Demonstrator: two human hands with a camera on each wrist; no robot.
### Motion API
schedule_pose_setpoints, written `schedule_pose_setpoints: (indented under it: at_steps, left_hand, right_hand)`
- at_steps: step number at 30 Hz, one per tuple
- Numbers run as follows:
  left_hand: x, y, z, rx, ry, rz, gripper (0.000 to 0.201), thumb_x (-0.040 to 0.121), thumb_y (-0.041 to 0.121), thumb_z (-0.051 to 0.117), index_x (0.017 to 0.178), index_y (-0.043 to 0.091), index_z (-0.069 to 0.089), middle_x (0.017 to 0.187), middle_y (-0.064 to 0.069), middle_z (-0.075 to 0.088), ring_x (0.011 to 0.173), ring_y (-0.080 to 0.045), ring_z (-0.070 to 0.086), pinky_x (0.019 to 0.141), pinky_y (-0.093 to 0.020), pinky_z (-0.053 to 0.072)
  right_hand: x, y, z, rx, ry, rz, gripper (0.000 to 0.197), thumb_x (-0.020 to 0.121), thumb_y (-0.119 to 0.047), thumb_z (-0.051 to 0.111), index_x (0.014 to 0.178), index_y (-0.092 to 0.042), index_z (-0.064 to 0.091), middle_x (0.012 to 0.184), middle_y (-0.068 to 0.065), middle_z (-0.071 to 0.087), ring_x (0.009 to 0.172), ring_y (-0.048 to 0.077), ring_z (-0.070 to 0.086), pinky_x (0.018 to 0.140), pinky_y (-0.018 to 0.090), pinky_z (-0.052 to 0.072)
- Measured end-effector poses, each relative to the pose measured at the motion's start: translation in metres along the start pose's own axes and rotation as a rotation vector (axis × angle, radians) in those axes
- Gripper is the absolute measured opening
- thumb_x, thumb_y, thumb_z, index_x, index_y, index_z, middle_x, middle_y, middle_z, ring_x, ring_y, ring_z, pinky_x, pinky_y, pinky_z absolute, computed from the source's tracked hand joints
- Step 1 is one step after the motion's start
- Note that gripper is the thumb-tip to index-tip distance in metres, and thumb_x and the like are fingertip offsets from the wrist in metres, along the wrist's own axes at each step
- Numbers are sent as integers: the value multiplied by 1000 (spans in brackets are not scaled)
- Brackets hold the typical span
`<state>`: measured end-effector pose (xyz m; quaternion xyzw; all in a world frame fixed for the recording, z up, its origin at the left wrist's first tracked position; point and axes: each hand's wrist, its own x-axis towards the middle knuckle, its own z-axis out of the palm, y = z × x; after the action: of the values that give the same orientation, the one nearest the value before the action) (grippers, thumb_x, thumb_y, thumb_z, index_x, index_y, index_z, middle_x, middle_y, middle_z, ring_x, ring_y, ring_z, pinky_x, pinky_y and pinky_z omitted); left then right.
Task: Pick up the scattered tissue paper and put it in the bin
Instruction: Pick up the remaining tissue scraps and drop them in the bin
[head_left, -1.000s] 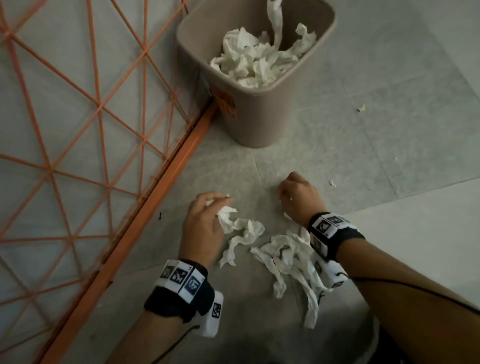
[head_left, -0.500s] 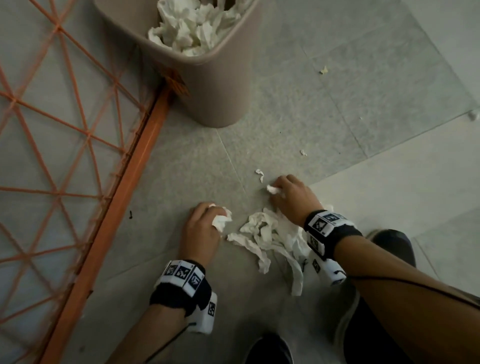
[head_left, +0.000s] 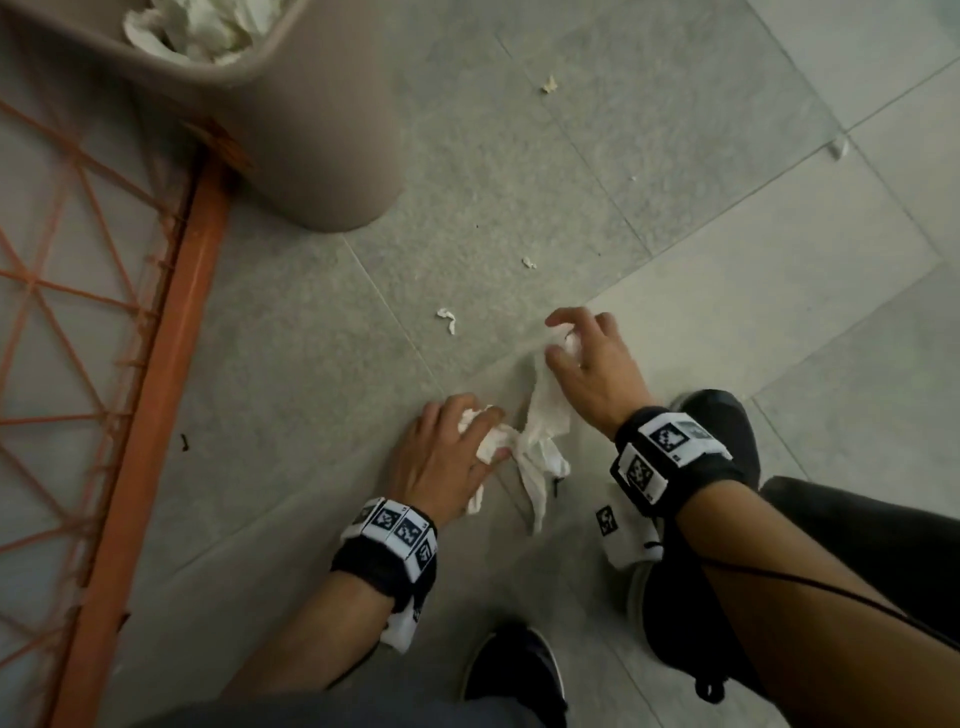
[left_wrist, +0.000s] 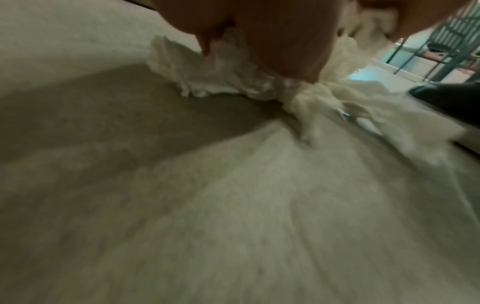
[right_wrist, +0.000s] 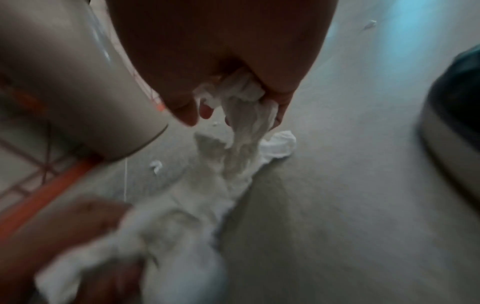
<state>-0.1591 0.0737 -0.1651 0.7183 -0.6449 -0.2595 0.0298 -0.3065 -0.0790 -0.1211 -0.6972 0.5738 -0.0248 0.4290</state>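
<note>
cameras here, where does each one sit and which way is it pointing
Head: worn on the head, looking down at the floor; shows the left hand and right hand gripping tissue paper, both wristbands, dark shoes, and the bin top left.
Left wrist: low over the floor, looking along the left hand's fingers at the tissue.
Right wrist: under the right hand, facing the bin and orange frame; fingers pinch tissue, left hand blurred below.
Shared: all three show the tissue paper stretched between both hands.

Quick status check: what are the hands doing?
Left hand and right hand both grip tissue paper. Bin part-filled. Small scraps remain on floor.
</note>
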Motion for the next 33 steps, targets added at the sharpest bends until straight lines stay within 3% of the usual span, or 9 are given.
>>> schedule_pose_setpoints:
  at_steps: [5,10,13,17,19,22,26,29,33]
  left_hand:
    - [11,-10,-17,-266,204,-112,31,82,14,54,111,17,63,105,-12,55,92,-31,58,73,-40,52]
    - [36,-22,-59,-429,489,-152,44,70,-5,44,98,15,73,117,-12,51,101,-11,52,85,-10,39]
    - [59,-27,-76,-442,540,-150,47,69,-8,40,93,15,74,114,-9,56,104,-22,58,92,-29,49]
    - [87,-28,-72,-305,393,-231,33,86,26,47,115,22,63,122,-10,49,106,-32,50,87,-43,48]
    - [91,-32,-58,-121,237,-207,37,88,41,55,122,28,54,126,-6,45,108,-30,45,83,-40,46]
    - [93,-38,-49,-59,146,-154,26,90,29,58,114,17,57,118,-9,53,104,-32,51,81,-40,43]
    - [85,-48,-76,-398,311,-267,16,86,9,55,102,14,59,104,-5,57,92,-25,59,77,-28,42]
    - [56,-48,-98,-448,452,-238,26,84,-1,50,96,15,67,110,-4,51,96,-15,57,85,-22,45]
    - [9,-31,-85,-453,496,-209,40,79,-2,48,108,16,69,111,-4,58,101,-16,60,91,-27,49]
  right_hand:
    - [-22,32,22,-245,-187,-76,65,73,-49,74,131,-38,45,126,3,37,99,20,53,86,36,50]
    - [-27,48,43,-186,-25,-118,17,78,-12,63,95,-11,61,97,10,53,87,34,56,69,32,40]
    - [-27,49,44,-101,50,-118,13,74,-1,63,86,-6,59,86,10,56,83,32,52,68,29,31]
    - [-22,37,35,85,100,-105,14,70,6,61,78,-5,56,81,3,48,64,20,45,58,26,33]
    - [-21,25,29,174,78,-81,12,67,0,54,78,-5,56,80,4,51,63,20,46,56,28,36]
    - [-20,6,23,208,-17,-8,14,76,-4,46,84,-11,55,69,5,62,65,23,55,54,29,41]
    - [-23,-11,27,260,-87,79,7,89,-18,50,87,-16,55,69,-1,60,63,16,54,51,24,38]
    - [-22,-21,35,263,-178,118,43,92,-60,44,92,-19,58,81,1,64,72,12,57,58,26,38]
    - [-17,-28,69,-18,-259,-11,48,88,-66,43,109,-24,54,97,16,71,87,33,64,73,38,47]
